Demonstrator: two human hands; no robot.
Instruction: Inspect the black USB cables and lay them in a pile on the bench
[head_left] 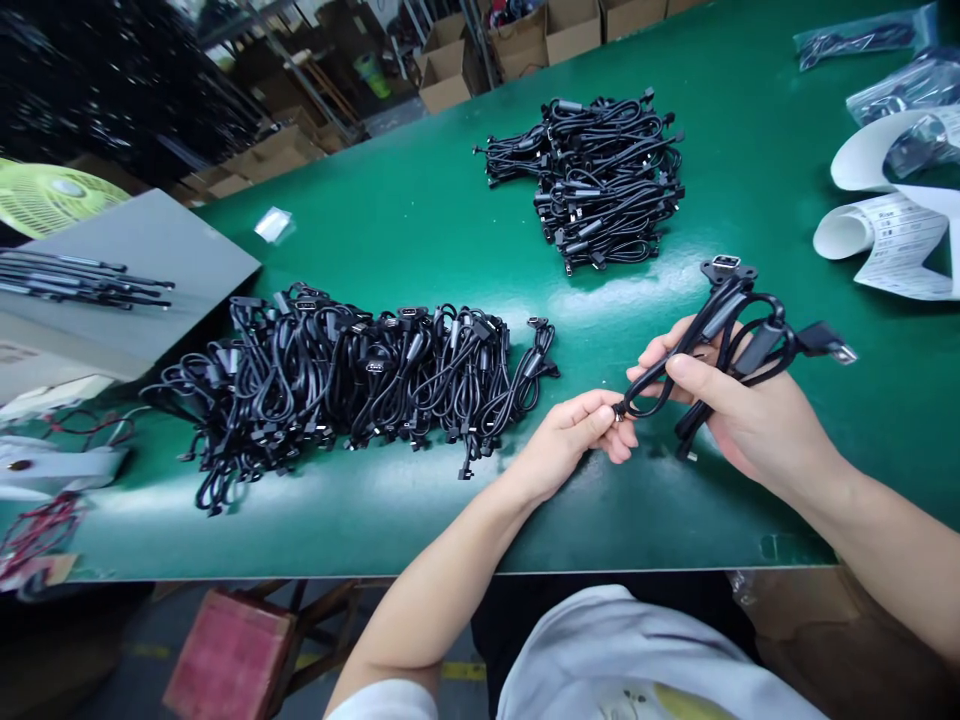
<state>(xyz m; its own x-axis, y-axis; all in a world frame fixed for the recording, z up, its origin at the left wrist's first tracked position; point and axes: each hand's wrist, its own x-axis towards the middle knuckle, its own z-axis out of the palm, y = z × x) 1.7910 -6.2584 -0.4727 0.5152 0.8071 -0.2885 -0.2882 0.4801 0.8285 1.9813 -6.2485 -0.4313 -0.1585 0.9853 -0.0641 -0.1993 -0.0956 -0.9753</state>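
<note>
A bundled black cable (pixel 720 318) is held above the green table, its loops gathered in my right hand (pixel 757 410), with the thumb lying across them. One flanged socket end points up from the bundle and a plug sticks out to the right. My left hand (pixel 581 432) pinches a small end of the same cable between thumb and fingers, at the bundle's left. A long pile of similar black cables (pixel 360 370) lies to the left of my hands. Farther back is a second pile of cables (pixel 607 180), more neatly stacked.
The green table (pixel 420 230) spans the view. Curled label paper (pixel 900 235) and clear plastic bags (pixel 866 38) lie at the right. A grey box (pixel 142 270) with thin black cables on top stands left, near a green fan (pixel 60 195). A red stool (pixel 229 655) is below the front edge.
</note>
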